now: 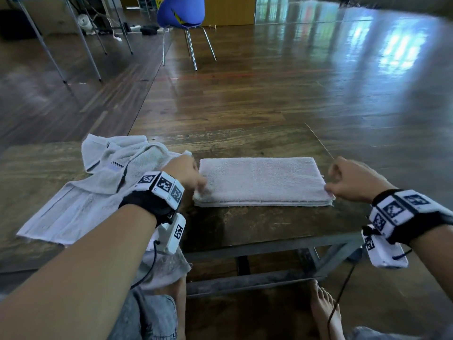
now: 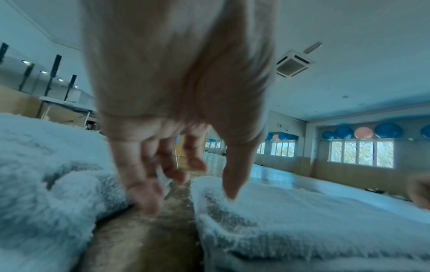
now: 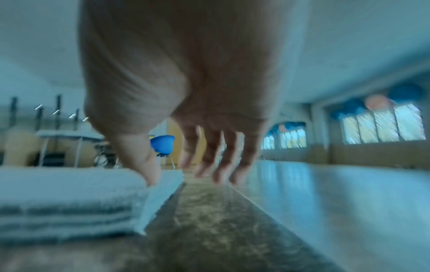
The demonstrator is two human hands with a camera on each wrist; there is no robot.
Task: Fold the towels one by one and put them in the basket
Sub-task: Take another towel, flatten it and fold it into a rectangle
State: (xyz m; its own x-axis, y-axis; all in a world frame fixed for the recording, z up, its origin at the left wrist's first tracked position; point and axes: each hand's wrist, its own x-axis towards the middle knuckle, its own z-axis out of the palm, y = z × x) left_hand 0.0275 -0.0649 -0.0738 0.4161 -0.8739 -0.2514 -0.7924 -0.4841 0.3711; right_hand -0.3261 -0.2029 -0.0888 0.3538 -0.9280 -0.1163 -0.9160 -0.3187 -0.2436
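A pale towel (image 1: 262, 180), folded into a long flat stack, lies across the low wooden table (image 1: 245, 224). My left hand (image 1: 199, 186) is at its left end. In the left wrist view the thumb (image 2: 229, 193) touches the top of that towel (image 2: 302, 211), while the other fingers hang relaxed in the gap beside it. My right hand (image 1: 329, 185) is at the towel's right end. There the thumb (image 3: 151, 178) rests on the edge of the folded layers (image 3: 65, 193), and the fingers hang loose past it. No basket is in view.
A rumpled heap of unfolded grey-white towels (image 1: 105, 173) (image 2: 46, 174) covers the table's left side and hangs over its front edge. A blue chair (image 1: 181, 11) and metal table legs (image 1: 81, 40) stand on the wooden floor behind. A bare foot (image 1: 326, 312) is under the table.
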